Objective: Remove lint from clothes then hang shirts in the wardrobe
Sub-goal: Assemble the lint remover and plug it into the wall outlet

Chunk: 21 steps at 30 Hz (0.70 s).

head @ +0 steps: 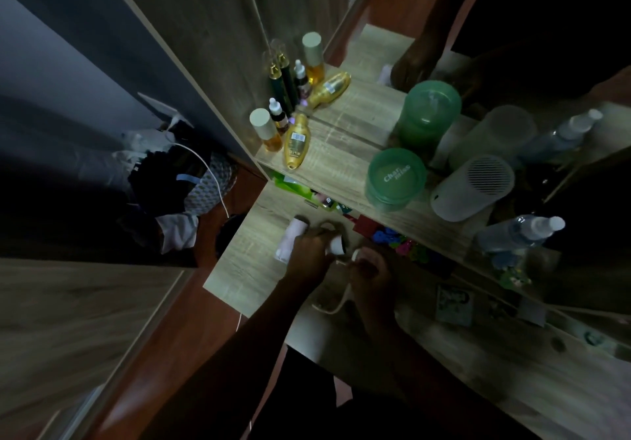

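Wooden shelf (327, 156) bears green tub (396, 180) labelled "Char miss".

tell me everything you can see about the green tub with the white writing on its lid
The green tub is round, seemingly translucent plastic with a ringed side, and a matching lid shut on top bearing white lettering. It stands upright near the front edge of the upper wooden shelf, close beside a white cylinder with a slotted top; whether they touch is unclear. The mirror behind shows its reflection. Neither the left hand nor the right hand touches it.
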Motion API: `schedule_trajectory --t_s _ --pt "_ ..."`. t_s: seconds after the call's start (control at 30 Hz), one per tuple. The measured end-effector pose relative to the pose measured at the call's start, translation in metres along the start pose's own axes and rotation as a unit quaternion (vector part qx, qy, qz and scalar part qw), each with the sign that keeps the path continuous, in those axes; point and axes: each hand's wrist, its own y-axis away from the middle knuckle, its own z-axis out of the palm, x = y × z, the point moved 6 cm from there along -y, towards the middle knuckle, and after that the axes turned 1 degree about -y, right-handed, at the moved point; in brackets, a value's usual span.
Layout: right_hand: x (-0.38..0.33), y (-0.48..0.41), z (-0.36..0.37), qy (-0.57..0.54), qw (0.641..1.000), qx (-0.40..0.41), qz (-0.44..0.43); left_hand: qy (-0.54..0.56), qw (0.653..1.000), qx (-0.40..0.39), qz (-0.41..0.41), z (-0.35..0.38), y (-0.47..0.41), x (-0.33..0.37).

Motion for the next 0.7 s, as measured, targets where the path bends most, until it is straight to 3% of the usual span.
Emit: schedule_trajectory --t_s 0.03,0.23,0.43,0.5,0.57,0.63,0.7 --pt "0.001 -0.001 -0.003 -0.003 1.0 0.002 0.002 -0.028 0.998 -0.037 0.041 0.006 -0.003 0.009" --pt "0.011 -0.008 -0.006 0.025 1.0 -0.008 0.016 -0.108 0.982 -0.055 0.147 0.029 -0.014 0.021" --pt "0.014 -0.011 -0.005 0.021 0.999 -0.02 0.023 -0.079 0.987 -0.038 0.132 0.011 -0.021 -0.006" --pt "0.014 -0.01 -0.003 0.011 0.999 -0.024 0.033 -0.091 0.991 0.017 0.097 -0.007 -0.021 -0.022" --pt "0.014 -0.01 -0.001 0.004 0.999 -0.023 0.034 -0.093 0.994 0.063 0.001 -0.023 -0.017 -0.046" --pt "0.013 -0.009 0.001 0.005 0.999 -0.028 0.033 -0.069 0.991 0.066 -0.095 -0.03 -0.011 -0.07" --pt "0.013 -0.009 0.006 -0.009 0.998 -0.043 0.039 -0.071 0.987 0.043 -0.134 -0.03 -0.007 -0.089"
